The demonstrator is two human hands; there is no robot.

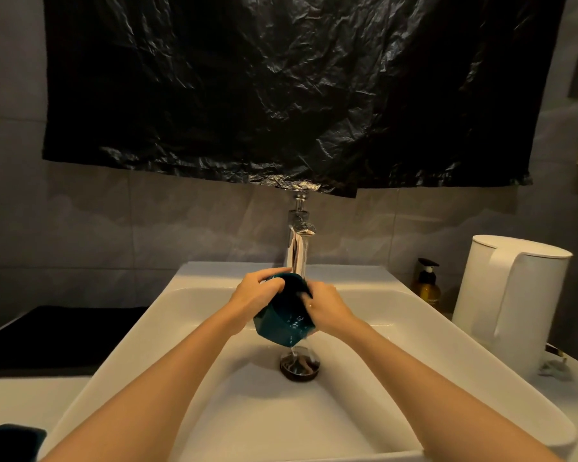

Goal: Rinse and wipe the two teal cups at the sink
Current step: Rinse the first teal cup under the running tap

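Head view, two hands [259,291] [327,306], one teal cup [281,323]

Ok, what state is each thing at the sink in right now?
teal cup: tilted over the sink, water running off it.
left hand: grips the cup's rim.
right hand: fingers curled into the cup's mouth.
faucet: seemingly running.
kettle: upright, lid shut.
pump bottle: upright.

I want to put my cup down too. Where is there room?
The white counter left of the sink is bare, between the black mat and the dark thing in the near corner. The right side is crowded by the kettle and soap bottle.
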